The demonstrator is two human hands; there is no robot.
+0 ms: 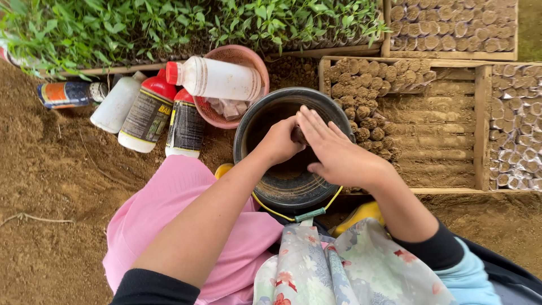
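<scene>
A black bucket (293,186) with soil inside stands on the ground in front of me, a yellow wire handle hanging at its near side. My left hand (278,142) is inside the bucket, closed around a small soil-filled tube that barely shows. My right hand (339,152) lies flat over the top of that tube, fingers together, pressing on it above the bucket's right side.
A wooden tray (483,127) partly filled with rows of small soil tubes (367,104) sits right of the bucket. More tubes fill trays behind. White and red bottles (149,113) and a pink bowl (243,56) lie left. Green seedlings (186,22) line the back.
</scene>
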